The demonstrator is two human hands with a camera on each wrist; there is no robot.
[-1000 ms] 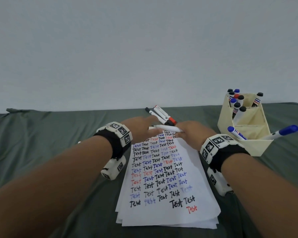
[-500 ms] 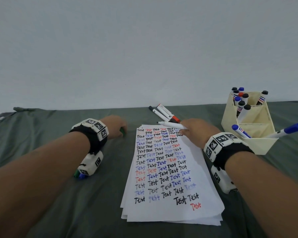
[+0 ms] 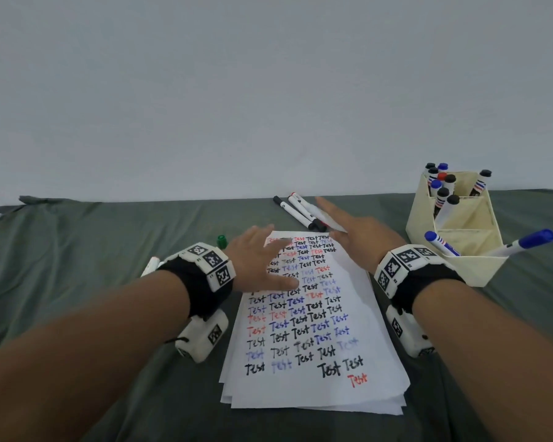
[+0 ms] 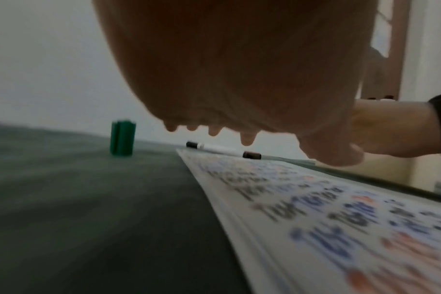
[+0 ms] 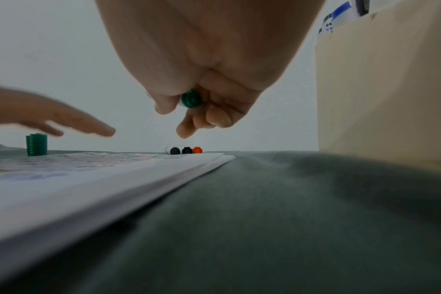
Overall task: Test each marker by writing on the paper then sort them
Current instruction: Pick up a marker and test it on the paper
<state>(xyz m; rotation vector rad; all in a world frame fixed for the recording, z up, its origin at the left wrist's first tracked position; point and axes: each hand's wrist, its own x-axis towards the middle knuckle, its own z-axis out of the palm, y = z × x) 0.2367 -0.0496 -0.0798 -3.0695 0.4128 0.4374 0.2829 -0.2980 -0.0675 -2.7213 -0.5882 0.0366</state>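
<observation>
Paper (image 3: 313,317) filled with handwritten "Test" rows

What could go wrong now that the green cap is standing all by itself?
1. The green cap stands upright on the cloth, just beside the left hand, which hovers open over the paper. A sideways brush could knock it over and roll it away.
2. The right hand grips an uncapped green marker. Its tip is hidden, so it might smear the paper.
</observation>
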